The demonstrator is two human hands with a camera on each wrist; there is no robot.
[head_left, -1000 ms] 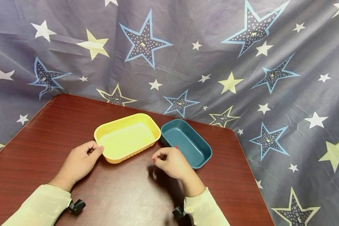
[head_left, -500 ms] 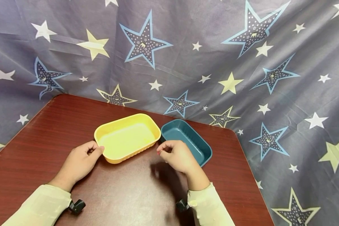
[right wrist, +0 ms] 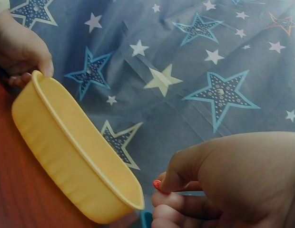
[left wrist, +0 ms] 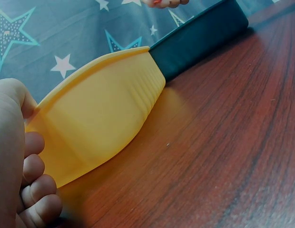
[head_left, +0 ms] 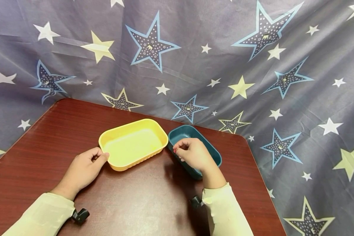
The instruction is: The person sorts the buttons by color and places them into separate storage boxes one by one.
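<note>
My left hand (head_left: 84, 170) pinches the near-left corner of the yellow rectangular tub (head_left: 131, 146), thumb over the rim and fingers curled against the outer wall. Above the dark teal tub (head_left: 213, 155), my right hand (head_left: 194, 154) pinches a small red piece (right wrist: 157, 185) between thumb and forefinger. The piece looks rounded and glossy; most of it is hidden by the fingertips. Part of the teal tub lies hidden behind my right hand and wrist. In the left wrist view, that hand's fingertips appear above the teal tub's rim.
Both tubs stand end to end on a reddish-brown wooden table (head_left: 121, 203), near its back edge. A grey curtain (head_left: 188, 78) printed with stars hangs directly behind it. Each wrist carries a small black camera mount (head_left: 80, 215).
My right hand has moved away from me and a little to the right, from before the teal tub to over it, with the red piece still pinched. My left hand stays put.
</note>
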